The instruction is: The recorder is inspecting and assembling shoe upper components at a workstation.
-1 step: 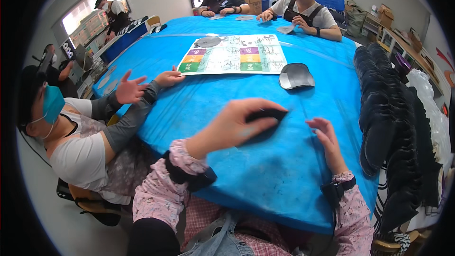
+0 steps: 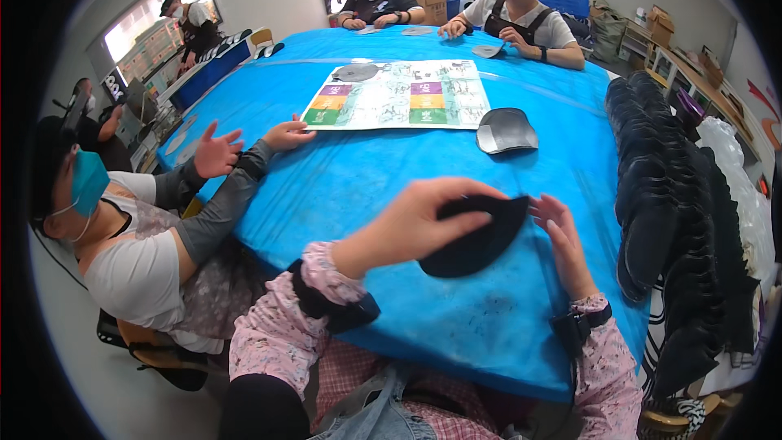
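Note:
My left hand [image 2: 423, 226] is closed on a black curved piece [image 2: 485, 248], thumb on its near face and fingers behind it. The piece is thin and leaf-shaped, with a pointed end toward the right, and hangs over the blue-covered table [image 2: 391, 310]. My right hand [image 2: 560, 236] has its fingers apart beside that point; whether they touch it I cannot tell. Farther off on the table lies a dark grey curved piece [image 2: 507, 131] with a lighter grey patch.
A long overlapping row of black curved pieces [image 2: 648, 195] lines the right edge. Beyond my hands lies a colourful printed sheet [image 2: 391, 118] with a grey round piece [image 2: 355, 73] on it. One person sits at my left, two more across the table; others stand or sit at the far left.
My left hand has moved slightly right and turned the black curved piece, so its broad face shows and its point is beside my right fingers. My right hand has hardly moved.

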The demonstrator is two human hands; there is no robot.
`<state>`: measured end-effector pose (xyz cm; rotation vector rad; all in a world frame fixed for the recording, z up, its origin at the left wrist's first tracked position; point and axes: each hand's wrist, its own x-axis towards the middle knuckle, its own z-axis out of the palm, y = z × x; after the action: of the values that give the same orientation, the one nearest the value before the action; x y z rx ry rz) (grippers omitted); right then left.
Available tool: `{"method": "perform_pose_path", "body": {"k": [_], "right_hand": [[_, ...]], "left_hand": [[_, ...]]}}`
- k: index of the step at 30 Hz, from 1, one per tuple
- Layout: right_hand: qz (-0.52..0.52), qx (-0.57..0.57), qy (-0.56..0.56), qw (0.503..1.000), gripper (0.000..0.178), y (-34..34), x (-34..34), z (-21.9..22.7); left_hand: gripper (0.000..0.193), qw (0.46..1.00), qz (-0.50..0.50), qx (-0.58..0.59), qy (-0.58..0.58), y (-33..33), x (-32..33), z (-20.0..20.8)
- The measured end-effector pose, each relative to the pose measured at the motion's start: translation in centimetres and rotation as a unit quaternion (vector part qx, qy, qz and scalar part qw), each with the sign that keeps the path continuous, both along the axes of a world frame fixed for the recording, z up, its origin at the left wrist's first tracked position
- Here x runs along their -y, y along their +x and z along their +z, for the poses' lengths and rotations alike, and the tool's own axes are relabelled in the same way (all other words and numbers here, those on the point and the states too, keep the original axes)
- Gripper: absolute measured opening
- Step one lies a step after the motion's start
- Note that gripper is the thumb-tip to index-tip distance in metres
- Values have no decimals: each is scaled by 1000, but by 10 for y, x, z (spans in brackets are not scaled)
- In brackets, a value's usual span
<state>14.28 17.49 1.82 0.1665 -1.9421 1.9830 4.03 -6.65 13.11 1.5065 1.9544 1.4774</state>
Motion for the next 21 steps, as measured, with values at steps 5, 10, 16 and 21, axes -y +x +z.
{"method": "perform_pose_path", "body": {"k": [5,10,16,21], "right_hand": [[71,39,-144,986,42,10,12,-1],[15,132,-126,983,27,12,7,1],[45,118,-281,951,32,2,-7,-20],[33,124,-285,950,39,5,-12,-26]], "left_hand": [[29,996,-60,65,26,-19,-44,-41],[37,994,83,21,-65,-101,-59,-64],[58,729,389,-499,-261,-225,15,-83],[70,753,374,-371,-394,-214,46,-92]]}}
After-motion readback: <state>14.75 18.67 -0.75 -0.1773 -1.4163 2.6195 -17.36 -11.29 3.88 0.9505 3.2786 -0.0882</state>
